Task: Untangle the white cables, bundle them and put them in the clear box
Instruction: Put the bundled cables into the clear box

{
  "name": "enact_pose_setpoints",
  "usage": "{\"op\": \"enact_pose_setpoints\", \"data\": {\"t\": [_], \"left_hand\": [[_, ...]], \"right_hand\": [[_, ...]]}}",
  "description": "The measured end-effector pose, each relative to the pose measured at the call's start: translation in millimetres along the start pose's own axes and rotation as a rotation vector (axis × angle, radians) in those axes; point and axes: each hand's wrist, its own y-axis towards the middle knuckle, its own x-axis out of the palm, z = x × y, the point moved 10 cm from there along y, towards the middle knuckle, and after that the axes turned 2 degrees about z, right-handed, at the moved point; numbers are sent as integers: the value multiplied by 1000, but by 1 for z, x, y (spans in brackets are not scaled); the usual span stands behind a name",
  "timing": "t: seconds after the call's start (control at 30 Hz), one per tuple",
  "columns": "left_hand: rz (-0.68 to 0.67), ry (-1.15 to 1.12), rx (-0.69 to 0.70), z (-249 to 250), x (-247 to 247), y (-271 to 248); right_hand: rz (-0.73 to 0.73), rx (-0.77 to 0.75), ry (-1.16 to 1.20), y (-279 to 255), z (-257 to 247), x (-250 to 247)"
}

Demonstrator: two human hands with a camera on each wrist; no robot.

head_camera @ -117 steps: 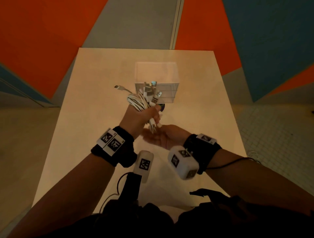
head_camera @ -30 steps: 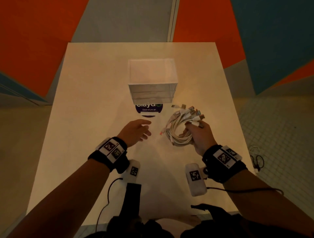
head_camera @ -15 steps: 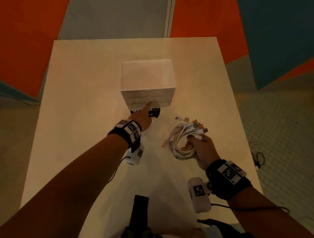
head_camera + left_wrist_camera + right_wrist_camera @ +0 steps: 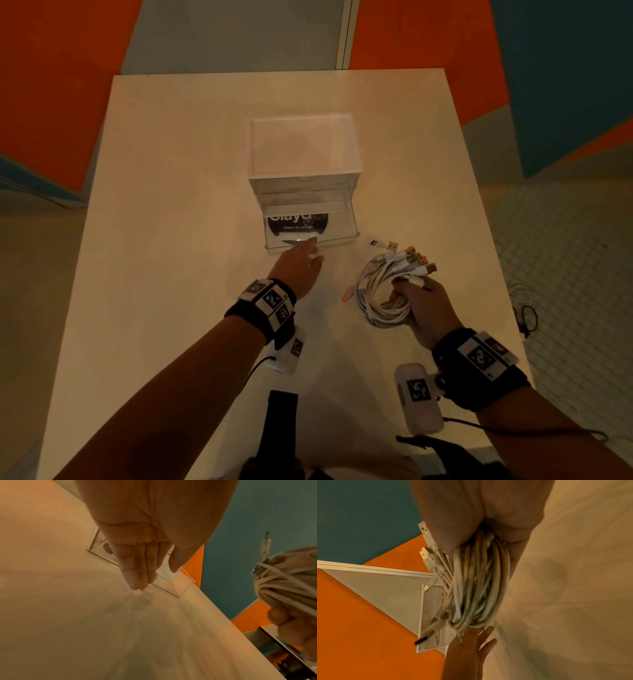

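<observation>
The clear box (image 4: 303, 150) stands mid-table, its lower drawer (image 4: 342, 226) slid out toward me. My left hand (image 4: 301, 255) reaches to the drawer's front edge with straight fingers (image 4: 137, 574) touching it; the drawer front (image 4: 173, 585) shows just behind them. To the right of the drawer, my right hand (image 4: 428, 308) grips the coiled bundle of white cables (image 4: 380, 291) just above the table, plugs fanning out toward the far right. In the right wrist view the cable bundle (image 4: 474, 581) hangs from my palm, with the left hand (image 4: 467, 649) and box (image 4: 429, 601) beyond.
A round purple sticker (image 4: 297, 222) lies on the white table (image 4: 171, 205) under the pulled-out drawer. A black strap (image 4: 281, 428) hangs at the near edge. Orange and teal walls surround the table; a tiled floor with a loose cord lies to the right.
My left hand reached the box front and drew back toward me, and the lower drawer now stands out over the sticker. The right hand keeps holding the bundle in place.
</observation>
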Motion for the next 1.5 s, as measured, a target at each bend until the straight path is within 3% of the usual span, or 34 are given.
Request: {"op": "enact_pose_setpoints", "data": {"t": [0.13,0.27,0.33,0.43,0.5,0.6,0.73,0.9,1.2,1.5], "left_hand": [[10,13,7,4,-6,-5],[-70,18,-23,5,-8,-10],[-76,-163,-64,8,-15,-14],[-4,-681,-187,14,-39,-24],[-94,-958,-266,23,-40,-33],[-184,-911,-221,35,-43,-35],[-97,-965,-298,21,-47,-24],[-110,-1018,-349,14,-45,-16],[-87,-1005,-489,4,-58,-10],[-57,-986,-520,-9,-61,-2]], "right_hand": [[-23,-3,0,2,-2,7],[-70,5,-35,9,-10,24],[-100,0,-76,16,-20,38],[-144,16,-128,32,-34,62],[-178,51,-157,41,-41,82],[-230,120,-212,57,-46,109],[-319,208,-420,72,-42,130],[-452,273,-567,84,-37,148],[-464,262,-816,126,-31,156],[-446,220,-852,110,-46,158]]}}
